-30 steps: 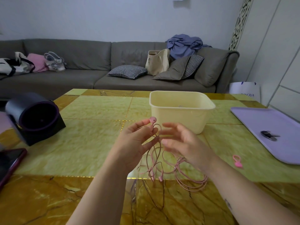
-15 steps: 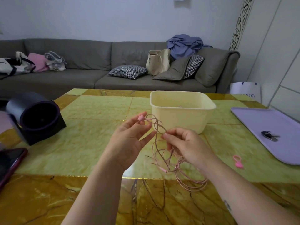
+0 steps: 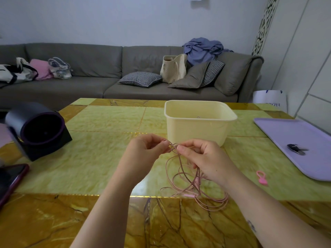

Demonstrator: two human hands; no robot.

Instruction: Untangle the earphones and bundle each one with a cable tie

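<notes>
Pink earphones hang in a tangle of loops between my hands, and the lower loops lie on the green and gold table. My left hand pinches the cable at its top with curled fingers. Close beside it, my right hand pinches the same knotted part, fingertips almost touching the left ones. The earbud is hidden inside my fingers. A pink cable tie lies on the table to the right of my right wrist.
A cream plastic tub stands just behind my hands. At the right a lilac tray carries a small dark object. A black cylindrical device sits at the left, a phone at the left edge. A grey sofa lies beyond.
My hands have come together and closed on the top of the cable. The left hand was spread with the earbud showing; now both pinch the knot, and the cable hangs lower.
</notes>
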